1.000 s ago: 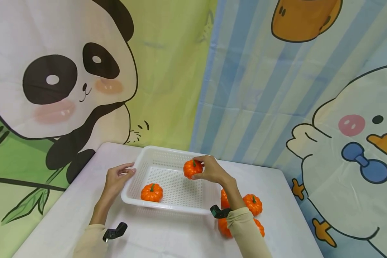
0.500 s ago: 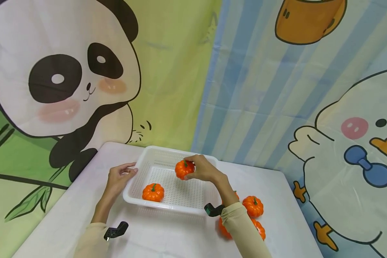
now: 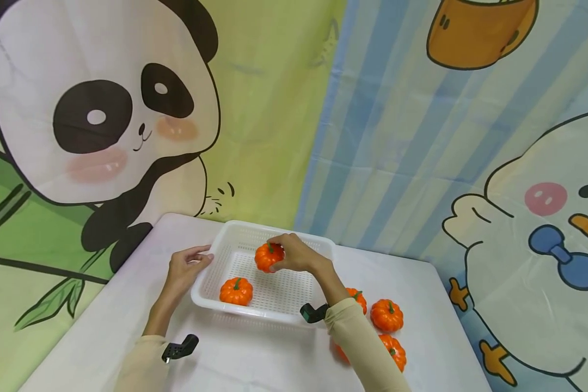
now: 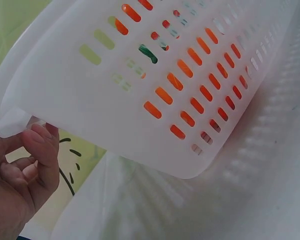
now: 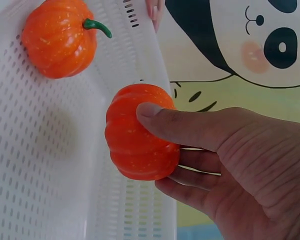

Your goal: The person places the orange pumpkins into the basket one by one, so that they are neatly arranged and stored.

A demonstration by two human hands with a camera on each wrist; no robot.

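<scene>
A small orange pumpkin (image 3: 265, 258) with a green stem hangs over the white plastic basket (image 3: 255, 312), gripped by my right hand (image 3: 298, 254). In the right wrist view the thumb presses on the pumpkin's near side (image 5: 132, 142), with the other fingers behind it. A second pumpkin (image 3: 236, 293) sits inside the basket at the front left. At the basket's left rim, my left hand (image 3: 182, 272) pinches the edge with curled fingers. The left wrist view shows that hand (image 4: 27, 172) under the rim, and orange showing through the slotted wall (image 4: 120, 125).
Several more pumpkins (image 3: 387, 315) lie on the white tabletop (image 3: 255, 365) right of the basket, partly hidden by my right sleeve (image 3: 362, 348). A printed curtain (image 3: 259, 136) with a panda hangs behind the table. Each wrist carries a small black camera (image 3: 180, 348).
My right hand has carried its pumpkin leftward over the basket, toward the pumpkin inside. My left hand keeps its place at the rim. The whole view has shifted slightly.
</scene>
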